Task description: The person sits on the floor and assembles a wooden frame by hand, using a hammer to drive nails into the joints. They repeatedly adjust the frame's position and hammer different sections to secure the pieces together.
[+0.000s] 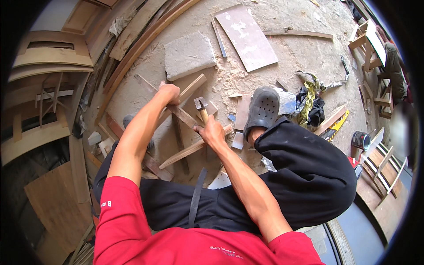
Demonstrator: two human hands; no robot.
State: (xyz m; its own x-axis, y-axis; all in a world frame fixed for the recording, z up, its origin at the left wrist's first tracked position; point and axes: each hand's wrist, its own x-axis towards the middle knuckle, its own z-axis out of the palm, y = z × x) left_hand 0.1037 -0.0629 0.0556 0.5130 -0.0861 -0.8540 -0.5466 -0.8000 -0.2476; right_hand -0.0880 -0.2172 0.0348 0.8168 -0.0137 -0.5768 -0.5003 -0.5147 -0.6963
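Red shirt nearest, curled hands grip a brown wooden frame (taper-legged) left, a hammer right.

Block lies beyond left hand; board right of block; hammer sits in right hand; wood strip between hands.

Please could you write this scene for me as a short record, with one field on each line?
Left hand: the hand holds a wooden frame; its fingertips are partly hidden
Right hand: the hand grips a hammer by its handle, head upward in the picture
Footwear: dark clog with holes
Floor ahead: pale rough block, flat rectangular board
Far right: dark can
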